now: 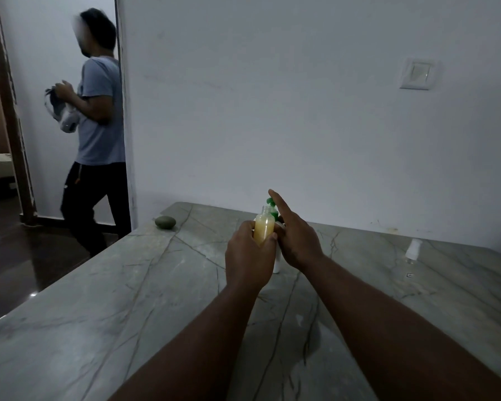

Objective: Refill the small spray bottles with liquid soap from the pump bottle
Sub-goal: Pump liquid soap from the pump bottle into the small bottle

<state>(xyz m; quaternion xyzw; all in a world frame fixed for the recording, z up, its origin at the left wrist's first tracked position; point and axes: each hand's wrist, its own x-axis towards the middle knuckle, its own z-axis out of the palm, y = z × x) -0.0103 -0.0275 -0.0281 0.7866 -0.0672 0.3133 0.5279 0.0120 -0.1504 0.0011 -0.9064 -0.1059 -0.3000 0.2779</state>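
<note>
My left hand (249, 253) grips a small clear spray bottle (263, 227), uncapped and mostly full of yellow liquid soap, and holds it upright above the marble table (128, 314). Right behind it stands the white pump bottle (277, 263) with a green pump head (271, 204), largely hidden by my hands. My right hand (294, 235) rests against the pump bottle with the index finger stretched out on top of the green pump. A second small clear spray bottle (412, 250) with its white cap stands on the table to the right.
A grey-green stone-like lump (165, 222) lies near the table's far left corner. A person in a grey T-shirt (99, 117) walks through the doorway on the left carrying a white object. A wall switch (418, 73) sits on the white wall behind the table.
</note>
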